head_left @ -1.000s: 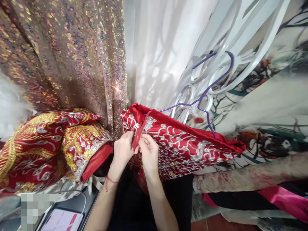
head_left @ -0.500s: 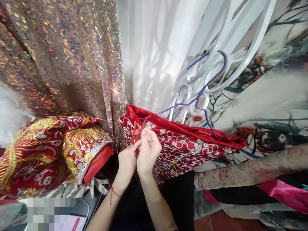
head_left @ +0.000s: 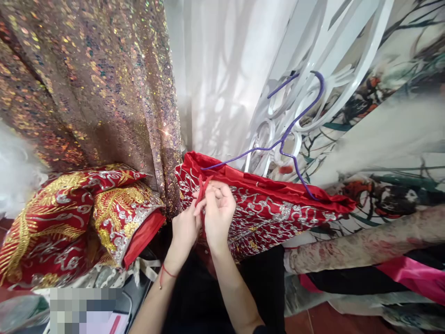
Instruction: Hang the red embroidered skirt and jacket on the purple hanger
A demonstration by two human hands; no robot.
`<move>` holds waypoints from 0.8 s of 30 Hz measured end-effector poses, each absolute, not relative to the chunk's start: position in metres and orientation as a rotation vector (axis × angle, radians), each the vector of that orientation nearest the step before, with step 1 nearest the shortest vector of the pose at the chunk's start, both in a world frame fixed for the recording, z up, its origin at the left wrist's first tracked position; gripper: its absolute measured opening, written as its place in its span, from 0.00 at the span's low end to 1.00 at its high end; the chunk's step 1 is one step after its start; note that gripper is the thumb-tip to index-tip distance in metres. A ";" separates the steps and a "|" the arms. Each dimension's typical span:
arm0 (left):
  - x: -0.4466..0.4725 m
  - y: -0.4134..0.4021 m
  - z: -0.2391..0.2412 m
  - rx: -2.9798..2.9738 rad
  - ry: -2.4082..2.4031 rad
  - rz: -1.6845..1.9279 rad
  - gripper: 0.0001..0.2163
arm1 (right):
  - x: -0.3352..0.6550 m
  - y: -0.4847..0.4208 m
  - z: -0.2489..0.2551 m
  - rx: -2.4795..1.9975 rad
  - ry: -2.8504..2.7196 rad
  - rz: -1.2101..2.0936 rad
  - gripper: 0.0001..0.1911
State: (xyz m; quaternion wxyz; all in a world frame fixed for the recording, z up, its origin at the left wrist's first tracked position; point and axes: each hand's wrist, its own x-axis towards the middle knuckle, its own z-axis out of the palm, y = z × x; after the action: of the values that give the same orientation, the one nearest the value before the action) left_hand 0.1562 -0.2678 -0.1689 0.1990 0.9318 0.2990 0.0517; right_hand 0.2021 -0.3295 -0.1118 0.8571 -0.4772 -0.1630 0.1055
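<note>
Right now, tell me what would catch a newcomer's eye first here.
At centre, the left hand and right hand pinch a thin red ribbon loop on a red silver-embroidered garment hung from a purple wire hanger. Behind at left, a glittering sequinned brown fabric drapes down.

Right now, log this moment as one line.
left hand: pinching red ribbon | right hand: pinching same | red embroidered garment: on purple hanger

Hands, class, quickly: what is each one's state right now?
Left hand: closed, pinching the red ribbon.
Right hand: closed on the same ribbon.
</note>
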 end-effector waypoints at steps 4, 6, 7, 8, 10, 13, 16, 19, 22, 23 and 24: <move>0.152 -0.261 -0.164 2.312 0.723 0.590 0.12 | 0.203 -0.345 -0.121 -1.045 -0.447 0.357 0.20; 0.150 -0.263 -0.155 2.073 0.611 0.811 0.16 | 0.201 -0.352 -0.126 -1.067 -0.480 0.366 0.19; 0.150 -0.264 -0.150 1.959 0.546 0.869 0.18 | 0.200 -0.355 -0.129 -1.079 -0.493 0.372 0.18; 0.149 -0.266 -0.145 1.861 0.484 0.880 0.19 | 0.199 -0.357 -0.132 -1.092 -0.504 0.382 0.17; 0.151 -0.270 -0.136 1.707 0.410 0.811 0.20 | 0.196 -0.361 -0.139 -1.110 -0.515 0.410 0.15; 0.154 -0.272 -0.131 1.566 0.411 0.700 0.19 | 0.194 -0.365 -0.149 -1.091 -0.529 0.449 0.13; 0.154 -0.272 -0.136 1.527 0.429 0.669 0.16 | 0.196 -0.375 -0.156 -1.040 -0.587 0.516 0.12; 0.150 -0.274 -0.148 1.525 0.406 0.592 0.15 | 0.198 -0.387 -0.162 -1.056 -0.659 0.506 0.10; 0.147 -0.281 -0.165 1.486 0.437 0.575 0.17 | 0.201 -0.395 -0.170 -1.141 -0.719 0.452 0.13; 0.147 -0.283 -0.171 1.465 0.457 0.586 0.19 | 0.201 -0.396 -0.173 -1.166 -0.725 0.445 0.13; 0.148 -0.285 -0.176 1.441 0.477 0.595 0.20 | 0.202 -0.396 -0.175 -1.190 -0.725 0.442 0.13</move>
State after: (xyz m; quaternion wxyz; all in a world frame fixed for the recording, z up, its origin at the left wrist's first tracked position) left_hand 0.1483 -0.2852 -0.1763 0.6857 0.6433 0.2131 0.2657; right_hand 0.2018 -0.3959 -0.1749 0.7446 -0.5433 -0.3312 0.2018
